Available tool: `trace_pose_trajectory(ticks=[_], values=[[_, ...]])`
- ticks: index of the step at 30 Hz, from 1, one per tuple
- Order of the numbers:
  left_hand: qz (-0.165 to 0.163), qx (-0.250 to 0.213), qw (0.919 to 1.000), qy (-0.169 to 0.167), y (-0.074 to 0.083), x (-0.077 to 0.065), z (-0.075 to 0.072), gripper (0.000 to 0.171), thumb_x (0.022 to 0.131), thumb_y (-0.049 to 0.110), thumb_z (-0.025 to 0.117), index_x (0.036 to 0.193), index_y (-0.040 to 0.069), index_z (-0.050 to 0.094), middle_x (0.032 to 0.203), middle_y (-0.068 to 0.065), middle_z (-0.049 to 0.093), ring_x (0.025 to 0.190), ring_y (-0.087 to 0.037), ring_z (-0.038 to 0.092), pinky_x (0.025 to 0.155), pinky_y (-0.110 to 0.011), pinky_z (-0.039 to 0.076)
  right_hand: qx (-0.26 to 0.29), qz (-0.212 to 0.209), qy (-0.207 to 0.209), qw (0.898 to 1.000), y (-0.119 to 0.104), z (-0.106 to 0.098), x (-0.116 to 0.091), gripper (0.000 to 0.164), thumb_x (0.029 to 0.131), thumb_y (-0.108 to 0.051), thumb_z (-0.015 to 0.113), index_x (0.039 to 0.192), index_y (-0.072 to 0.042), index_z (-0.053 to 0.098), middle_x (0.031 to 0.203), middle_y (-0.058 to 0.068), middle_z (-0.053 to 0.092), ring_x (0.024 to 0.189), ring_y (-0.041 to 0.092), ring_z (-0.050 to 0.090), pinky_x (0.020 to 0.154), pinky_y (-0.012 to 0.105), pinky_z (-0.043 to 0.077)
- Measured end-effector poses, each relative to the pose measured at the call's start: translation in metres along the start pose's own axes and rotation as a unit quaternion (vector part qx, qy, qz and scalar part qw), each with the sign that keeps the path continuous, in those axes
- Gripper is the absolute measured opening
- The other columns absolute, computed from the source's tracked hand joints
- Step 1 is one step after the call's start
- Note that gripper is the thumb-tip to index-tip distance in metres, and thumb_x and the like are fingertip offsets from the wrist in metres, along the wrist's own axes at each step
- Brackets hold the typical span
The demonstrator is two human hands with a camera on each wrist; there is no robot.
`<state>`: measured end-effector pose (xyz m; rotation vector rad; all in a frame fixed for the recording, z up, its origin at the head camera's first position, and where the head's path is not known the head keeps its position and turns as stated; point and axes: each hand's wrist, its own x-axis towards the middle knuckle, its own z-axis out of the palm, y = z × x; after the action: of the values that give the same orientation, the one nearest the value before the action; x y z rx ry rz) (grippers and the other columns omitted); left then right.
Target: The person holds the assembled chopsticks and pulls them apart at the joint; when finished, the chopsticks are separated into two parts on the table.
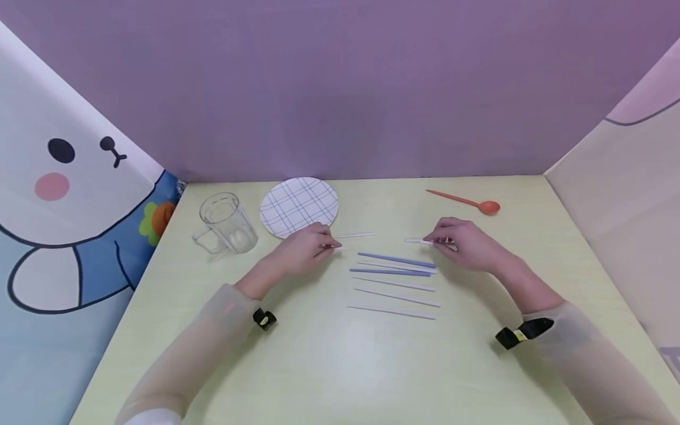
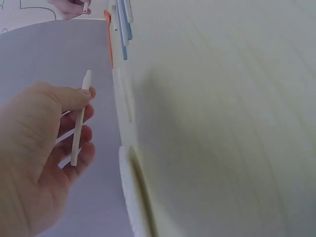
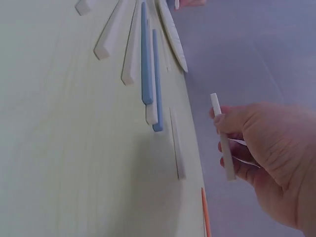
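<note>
1. The left hand (image 1: 305, 248) is pinching narrowly: its thumb is pressing a slim white piece (image 2: 80, 123) against the fingers, with one end poking past the thumb and the rest lying along the fingers.
2. The right hand (image 1: 470, 245) is keeping a similar narrow pinch on a second white piece (image 3: 227, 153), whose upper end is jutting past the thumb. The two grips are facing each other, well apart.
3. Just right of the left grip, a loose white stick (image 1: 357, 235) is lying on the table (image 1: 340, 366).
4. Another white stick (image 3: 177, 143) is lying on the tabletop near the right grip, partly hidden behind that hand in the head view.
5. Between the two grips, and closer to the person, a row of longer sticks is spreading: two blue sticks (image 1: 396, 260) are lying with one white stick between them, and three more white sticks (image 1: 397, 297) are following toward the person.
6. Just beyond the left grip, a round white disc (image 1: 299, 206) with blue crossing lines is resting; the hand is overlapping it in the head view, and whether they are touching I cannot tell.
7. Left of the left grip, a clear mug (image 1: 234, 227) is standing, its handle pointing left.
8. Beyond the right grip, an orange spoon (image 1: 489, 208) is lying, its bowl pointing right.
</note>
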<state>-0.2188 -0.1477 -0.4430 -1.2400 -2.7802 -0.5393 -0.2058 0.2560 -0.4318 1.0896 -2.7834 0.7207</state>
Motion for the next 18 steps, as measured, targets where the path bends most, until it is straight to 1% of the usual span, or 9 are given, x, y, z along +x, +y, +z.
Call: trace_pose_trajectory(ticks=[4, 6, 8, 10, 13, 18], values=[[-0.019, -0.015, 0.9997, 0.007, -0.002, 0.008, 0.005, 0.012, 0.097, 0.010, 0.076, 0.106, 0.010, 0.083, 0.098, -0.003, 0.078, 0.094, -0.021, 0.067, 0.087, -0.037, 0.057, 0.007, 0.025, -0.023, 0.999, 0.001, 0.007, 0.007, 0.022, 0.092, 0.002, 0.077, 0.110, -0.009, 0.082, 0.096, -0.001, 0.073, 0.079, 0.008, 0.060, 0.072, 0.027, 0.054], [-0.029, -0.018, 0.9993, 0.011, -0.003, 0.013, 0.009, 0.010, 0.096, 0.010, 0.077, 0.104, 0.011, 0.084, 0.097, -0.003, 0.079, 0.092, -0.021, 0.068, 0.087, -0.038, 0.057, 0.010, 0.031, -0.029, 0.999, 0.002, 0.011, 0.011, 0.021, 0.092, 0.001, 0.078, 0.109, -0.009, 0.082, 0.096, -0.001, 0.074, 0.079, 0.009, 0.061, 0.073, 0.027, 0.055], [-0.040, -0.024, 0.9988, 0.012, -0.003, 0.018, 0.013, 0.010, 0.096, 0.010, 0.077, 0.103, 0.011, 0.084, 0.095, -0.003, 0.079, 0.088, -0.019, 0.068, 0.085, -0.037, 0.057, 0.011, 0.036, -0.035, 0.999, 0.003, 0.015, 0.014, 0.020, 0.091, 0.001, 0.079, 0.107, -0.010, 0.082, 0.097, -0.001, 0.076, 0.081, 0.009, 0.063, 0.075, 0.028, 0.056], [-0.053, -0.029, 0.9982, 0.007, -0.003, 0.024, 0.018, 0.010, 0.096, 0.009, 0.077, 0.103, 0.011, 0.084, 0.094, -0.002, 0.077, 0.083, -0.017, 0.066, 0.080, -0.034, 0.056, 0.012, 0.039, -0.040, 0.998, 0.003, 0.018, 0.016, 0.019, 0.090, 0.000, 0.080, 0.105, -0.010, 0.082, 0.097, 0.000, 0.077, 0.082, 0.009, 0.065, 0.076, 0.030, 0.058], [-0.071, -0.036, 0.9968, -0.008, -0.002, 0.030, 0.022, 0.010, 0.097, 0.010, 0.076, 0.104, 0.012, 0.083, 0.093, 0.000, 0.075, 0.081, -0.013, 0.063, 0.077, -0.030, 0.055, 0.010, 0.042, -0.044, 0.998, 0.002, 0.022, 0.018, 0.017, 0.089, 0.000, 0.080, 0.103, -0.010, 0.082, 0.097, 0.001, 0.078, 0.082, 0.011, 0.066, 0.077, 0.032, 0.059], [-0.091, -0.036, 0.9947, -0.031, 0.000, 0.035, 0.025, 0.010, 0.097, 0.013, 0.077, 0.105, 0.013, 0.083, 0.093, 0.000, 0.074, 0.082, -0.013, 0.063, 0.077, -0.028, 0.055, 0.008, 0.038, -0.046, 0.998, 0.001, 0.029, 0.019, 0.015, 0.088, 0.000, 0.081, 0.101, -0.008, 0.081, 0.094, 0.002, 0.077, 0.081, 0.012, 0.065, 0.076, 0.033, 0.058]])
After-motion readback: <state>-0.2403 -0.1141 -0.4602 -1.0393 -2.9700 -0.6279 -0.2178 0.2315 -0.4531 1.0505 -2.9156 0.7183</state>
